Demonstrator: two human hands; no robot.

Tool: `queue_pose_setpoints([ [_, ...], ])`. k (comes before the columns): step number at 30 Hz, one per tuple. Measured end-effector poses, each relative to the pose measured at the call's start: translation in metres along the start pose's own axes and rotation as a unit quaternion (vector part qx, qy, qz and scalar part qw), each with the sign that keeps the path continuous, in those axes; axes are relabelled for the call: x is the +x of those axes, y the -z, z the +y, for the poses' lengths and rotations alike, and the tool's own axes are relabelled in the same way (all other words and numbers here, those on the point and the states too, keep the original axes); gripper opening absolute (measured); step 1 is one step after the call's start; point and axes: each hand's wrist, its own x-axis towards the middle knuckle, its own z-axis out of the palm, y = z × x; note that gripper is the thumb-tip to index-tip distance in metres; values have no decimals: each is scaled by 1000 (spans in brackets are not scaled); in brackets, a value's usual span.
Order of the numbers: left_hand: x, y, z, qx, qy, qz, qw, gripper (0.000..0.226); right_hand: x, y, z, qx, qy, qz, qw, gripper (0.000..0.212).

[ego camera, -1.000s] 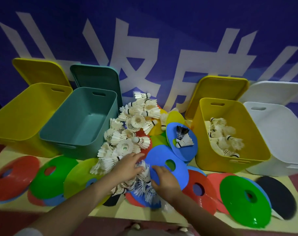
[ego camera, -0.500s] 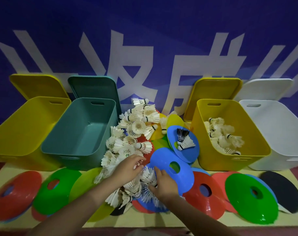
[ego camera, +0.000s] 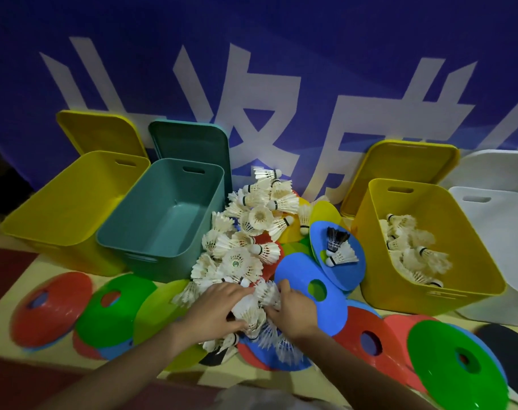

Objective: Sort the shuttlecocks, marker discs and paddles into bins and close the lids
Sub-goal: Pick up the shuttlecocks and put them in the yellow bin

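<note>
Both hands closed together, left hand (ego camera: 214,309), right hand (ego camera: 293,310), gripping shuttlecocks (ego camera: 251,309).

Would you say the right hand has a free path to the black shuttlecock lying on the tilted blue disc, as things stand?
Probably yes. The black shuttlecock lies uncovered on the blue disc, up and to the right of the right hand, with nothing standing between them. That hand is busy gathering white shuttlecocks, though.

Bins, including the teal bin (ego camera: 163,220) and the right yellow bin (ego camera: 429,279), appeared to be smooth, matt moulded plastic. Marker discs, such as the green disc (ego camera: 455,365), were glossy plastic. Shuttlecocks (ego camera: 251,232) were white and feathered, with a rough, fibrous finish. The backdrop banner (ego camera: 251,69) looked matt.
</note>
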Motion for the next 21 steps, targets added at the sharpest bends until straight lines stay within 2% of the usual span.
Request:
queue_pose_setpoints([
  [11, 18, 0, -2, -3, -2, -19, 1000, 72, 11, 22, 17, -22, 85, 5, 996, 66],
  [15, 20, 9, -6, -119, 21, -10, 993, 63, 13, 34, 24, 5, 68, 5, 998, 69],
  [21, 19, 21, -14, -288, 71, 66, 953, 41, 18, 44, 33, 110, 36, -1, 993, 66],
])
